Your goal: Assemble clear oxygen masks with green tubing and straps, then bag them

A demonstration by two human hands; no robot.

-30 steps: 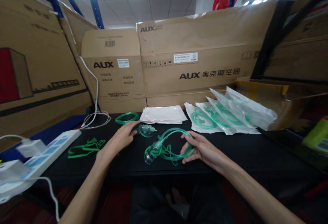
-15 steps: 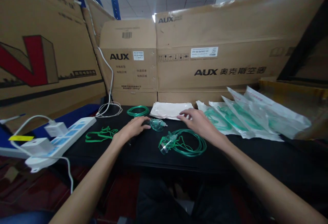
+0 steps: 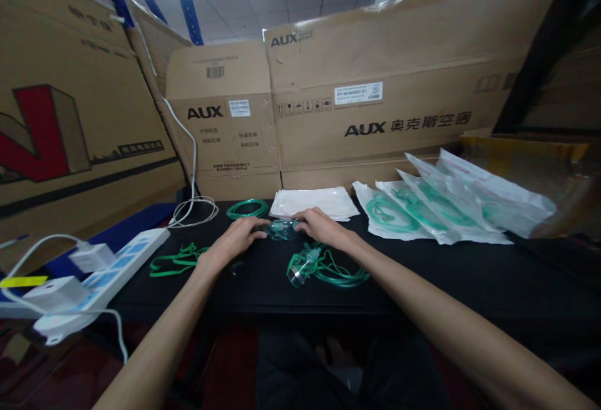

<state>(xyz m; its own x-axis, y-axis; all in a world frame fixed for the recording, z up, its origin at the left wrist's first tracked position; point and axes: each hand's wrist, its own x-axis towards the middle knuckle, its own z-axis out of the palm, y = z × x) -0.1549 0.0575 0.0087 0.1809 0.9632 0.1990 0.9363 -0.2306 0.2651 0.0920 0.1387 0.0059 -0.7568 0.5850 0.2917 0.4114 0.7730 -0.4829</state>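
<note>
A clear green oxygen mask [image 3: 282,230] lies between both hands on the black table. My left hand [image 3: 237,239] is closed on its left edge, thumb and fingers pinching it. At the mask's right end my right hand [image 3: 322,228] is closed, fingertips on the connector side, which they partly hide. Just in front lies a second mask with a clear cup [image 3: 300,267], joined by a coil of green tubing [image 3: 345,278] under my right wrist. A loose coil of green tubing [image 3: 248,210] sits behind my left hand, and a green elastic strap [image 3: 174,261] lies left of it.
White flat pouches [image 3: 314,202] lie at the back, beside several bagged mask kits [image 3: 392,213] on the right. A white power strip [image 3: 106,288] with plugs and cables is at the left. Cardboard boxes [image 3: 319,141] wall off the back.
My right hand has moved left and down from near the white pouches to the mask's right end. My left hand stays at the mask's left edge. The camera view has shifted slightly.
</note>
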